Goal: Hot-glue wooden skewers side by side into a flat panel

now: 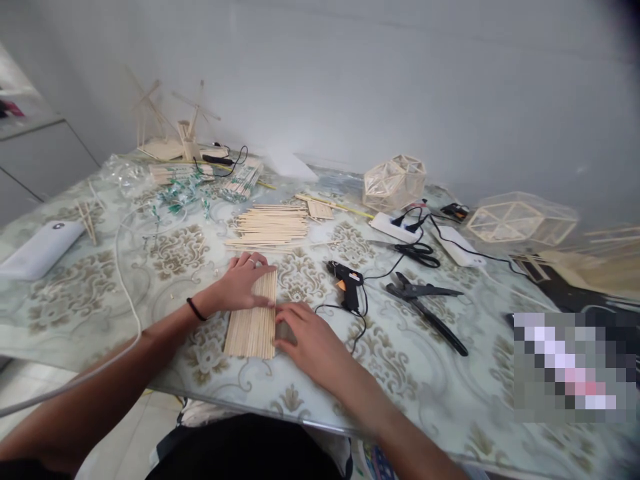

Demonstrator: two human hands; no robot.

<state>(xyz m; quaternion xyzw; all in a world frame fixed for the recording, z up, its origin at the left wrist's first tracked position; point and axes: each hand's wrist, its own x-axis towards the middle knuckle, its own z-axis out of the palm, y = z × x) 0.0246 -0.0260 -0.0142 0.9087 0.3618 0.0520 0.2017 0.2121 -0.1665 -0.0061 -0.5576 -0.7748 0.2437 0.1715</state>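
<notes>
A flat row of thin wooden sticks [250, 333] lies side by side on the patterned tabletop in front of me. My left hand [245, 283] reaches across its far half from the left, holding the row with thumb and index finger stretched toward its right edge. My right hand [305, 333] rests against the right edge; its thumb and index finger are apart, their tips touching the outermost stick. Beyond the row is a pile of loose wooden sticks [273, 225]. A black glue gun [350, 283] lies right of my hands, its cord curling beside my right hand.
Right of the glue gun lie black-handled cutters [425, 307] and scissors [417, 252]. A power strip [395, 227] sits behind them. Stick-built frames [395, 181] stand near the wall. A white cable [131, 300] crosses over my left forearm. A white device [43, 250] lies far left.
</notes>
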